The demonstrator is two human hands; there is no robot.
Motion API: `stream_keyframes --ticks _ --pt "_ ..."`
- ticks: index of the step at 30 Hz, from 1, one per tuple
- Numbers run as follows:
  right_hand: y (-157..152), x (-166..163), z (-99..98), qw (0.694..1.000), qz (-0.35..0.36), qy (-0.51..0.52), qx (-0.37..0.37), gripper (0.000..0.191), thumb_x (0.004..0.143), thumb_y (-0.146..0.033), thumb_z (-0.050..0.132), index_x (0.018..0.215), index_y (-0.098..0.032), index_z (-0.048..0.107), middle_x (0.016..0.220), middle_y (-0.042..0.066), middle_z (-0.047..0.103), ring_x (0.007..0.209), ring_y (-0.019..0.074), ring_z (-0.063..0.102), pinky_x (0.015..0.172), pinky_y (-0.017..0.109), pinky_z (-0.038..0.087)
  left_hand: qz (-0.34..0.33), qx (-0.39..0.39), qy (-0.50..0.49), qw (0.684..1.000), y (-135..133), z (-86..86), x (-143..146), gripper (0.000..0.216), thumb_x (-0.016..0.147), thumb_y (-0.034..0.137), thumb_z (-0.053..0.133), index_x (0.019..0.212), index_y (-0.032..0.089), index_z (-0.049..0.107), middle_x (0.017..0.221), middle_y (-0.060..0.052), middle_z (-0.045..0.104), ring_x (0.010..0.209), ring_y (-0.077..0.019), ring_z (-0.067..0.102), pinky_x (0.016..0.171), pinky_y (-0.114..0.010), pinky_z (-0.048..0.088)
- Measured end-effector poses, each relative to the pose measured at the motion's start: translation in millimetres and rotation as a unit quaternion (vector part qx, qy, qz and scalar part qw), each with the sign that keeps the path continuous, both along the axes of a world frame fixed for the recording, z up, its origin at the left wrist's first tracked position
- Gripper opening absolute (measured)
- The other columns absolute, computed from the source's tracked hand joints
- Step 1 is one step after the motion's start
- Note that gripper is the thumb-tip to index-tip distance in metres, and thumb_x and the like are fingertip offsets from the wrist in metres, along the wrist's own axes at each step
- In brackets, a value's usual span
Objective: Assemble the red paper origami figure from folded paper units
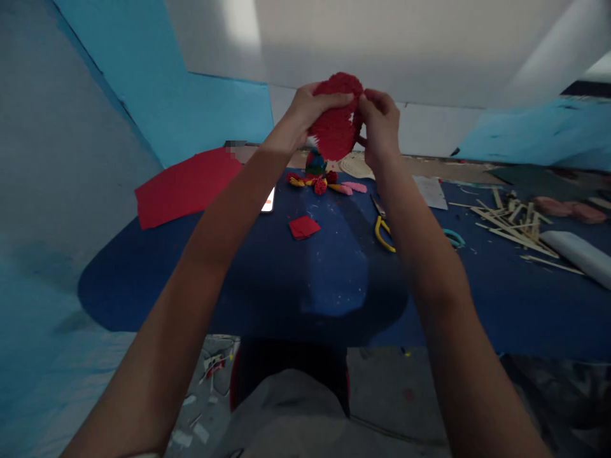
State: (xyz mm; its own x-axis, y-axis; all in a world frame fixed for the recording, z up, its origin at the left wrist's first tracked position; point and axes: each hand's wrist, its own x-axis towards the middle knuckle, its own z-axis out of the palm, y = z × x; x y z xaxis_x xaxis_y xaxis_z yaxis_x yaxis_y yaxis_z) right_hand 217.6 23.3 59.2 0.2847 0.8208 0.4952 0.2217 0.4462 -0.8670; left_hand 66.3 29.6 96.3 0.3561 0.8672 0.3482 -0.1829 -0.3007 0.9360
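Observation:
Both hands hold up a round red fringed piece [337,130], which looks like layered paper, above the far side of the blue table. My left hand [308,108] grips its left side, thumb laid across the front. At its upper right edge, my right hand [380,121] pinches with thumb and fingers. Small white gaps show in the red surface. Below it on the table stands a small dark blue-green round object [316,164], with red, yellow and pink fringed pieces [319,185] around it. A small folded red paper square [304,227] lies nearer to me.
Yellow-handled scissors [383,234] lie by my right forearm. A large red sheet [191,187] and a phone [268,202] are on the left. Thin wooden sticks [518,222] and a white roll [577,254] lie right on the blue table [305,292]. A wall [334,44] rises behind.

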Motion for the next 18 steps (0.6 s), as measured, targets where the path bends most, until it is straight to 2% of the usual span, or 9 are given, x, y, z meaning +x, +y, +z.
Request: stream_keyframes --ticks 3,5,7,9,12,14,15,18 --pt "-0.9 -0.2 -13.8 0.998 -0.014 -0.01 -0.066 0.03 0.097 -0.048 0.041 0.118 -0.029 0.05 0.126 -0.001 0.061 0.109 0.0136 0.06 0.083 0.029 0.056 0.013 -0.022 -0.002 1.0 -0.8 -4.9 -1.2 0.011 0.083 0.011 0.064 0.094 0.01 0.063 0.091 -0.003 0.069 0.101 -0.0219 0.07 0.092 -0.035 0.055" --pt "4.6 6.7 -29.1 0.991 -0.051 -0.047 -0.118 0.032 0.1 -0.045 0.033 0.121 -0.026 0.048 0.132 0.001 0.059 0.109 0.0115 0.061 0.087 0.029 0.054 0.015 -0.045 -0.008 0.999 3.3 -8.0 -5.5 0.006 0.085 0.013 0.063 0.091 0.012 0.063 0.092 -0.004 0.069 0.102 -0.0219 0.069 0.094 -0.036 0.054" --pt "13.7 15.6 -48.7 0.979 -0.086 -0.08 -0.169 0.022 0.095 -0.031 0.043 0.11 -0.019 0.055 0.124 0.009 0.064 0.104 0.0157 0.062 0.092 0.035 0.052 0.004 -0.075 -0.035 0.997 10.1 -10.9 -13.5 0.004 0.088 0.015 0.062 0.091 0.012 0.061 0.094 -0.005 0.068 0.101 -0.02 0.069 0.095 -0.036 0.054" --pt "24.2 22.1 -69.9 0.959 -0.112 -0.129 -0.224 0.012 0.084 -0.022 0.057 0.094 -0.015 0.06 0.112 0.015 0.069 0.104 0.0223 0.062 0.097 0.041 0.048 -0.008 -0.109 -0.066 0.992 18.0 -14.1 -25.0 0.005 0.092 0.016 0.058 0.095 0.013 0.06 0.099 -0.005 0.068 0.1 -0.0161 0.068 0.098 -0.034 0.054" --pt "39.1 22.6 -96.4 0.936 -0.141 -0.188 -0.262 0.021 0.079 -0.029 0.065 0.094 -0.014 0.063 0.114 0.019 0.068 0.111 0.0286 0.06 0.1 0.045 0.044 0.008 -0.15 -0.077 0.986 31.3 -22.1 -46.1 0.012 0.096 0.019 0.051 0.104 0.015 0.059 0.108 -0.006 0.069 0.106 -0.0161 0.066 0.099 -0.035 0.054" --pt "47.8 18.7 -106.5 0.921 -0.152 -0.223 -0.281 0.03 0.077 -0.037 0.067 0.095 -0.013 0.065 0.114 0.022 0.068 0.112 0.0331 0.061 0.097 0.047 0.045 0.019 -0.157 -0.071 0.985 41.5 -31.2 -60.6 0.016 0.096 0.022 0.051 0.108 0.017 0.06 0.113 -0.007 0.07 0.114 -0.0194 0.064 0.101 -0.038 0.053" --pt "51.6 16.9 -109.1 0.904 -0.15 -0.259 -0.306 0.03 0.078 -0.04 0.066 0.093 -0.014 0.066 0.112 0.022 0.069 0.11 0.0337 0.062 0.095 0.046 0.046 0.027 -0.152 -0.054 0.987 46.8 -37.0 -67.4 0.019 0.094 0.026 0.055 0.109 0.018 0.062 0.114 -0.007 0.07 0.116 -0.0222 0.064 0.1 -0.04 0.054" --pt "59.0 18.0 -110.3 0.895 -0.132 -0.28 -0.321 0.023 0.075 -0.036 0.067 0.084 -0.015 0.068 0.098 0.018 0.073 0.097 0.0318 0.067 0.086 0.042 0.05 0.072 -0.121 -0.007 0.99 60.1 -56.4 -83.7 0.03 0.082 0.035 0.069 0.107 0.019 0.068 0.11 -0.01 0.073 0.113 -0.0299 0.066 0.096 -0.048 0.056"
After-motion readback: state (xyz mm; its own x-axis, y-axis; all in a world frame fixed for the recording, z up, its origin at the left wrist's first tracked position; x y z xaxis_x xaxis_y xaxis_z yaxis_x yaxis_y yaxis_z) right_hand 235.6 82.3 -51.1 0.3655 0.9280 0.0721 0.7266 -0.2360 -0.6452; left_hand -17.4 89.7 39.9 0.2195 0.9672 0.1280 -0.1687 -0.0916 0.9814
